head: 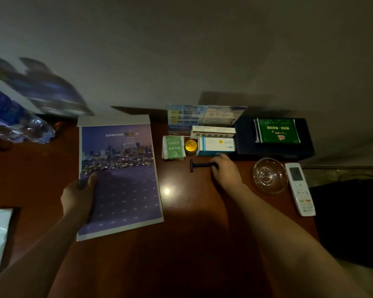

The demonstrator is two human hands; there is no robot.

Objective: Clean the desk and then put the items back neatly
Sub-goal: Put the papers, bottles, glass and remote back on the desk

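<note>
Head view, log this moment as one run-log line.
left hand: holding calendar edge | right hand: gripping razor handle on desk | boxes, bowl, remote: placed

A dim room: a plain grey wall (202, 50) rises behind the reddish-brown wooden desk (192, 244).

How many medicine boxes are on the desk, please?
2. One white box with a red stripe lies behind, toward the wall. One white and blue box lies in front of it, just beyond the right hand. Others may be hidden behind them.
</note>
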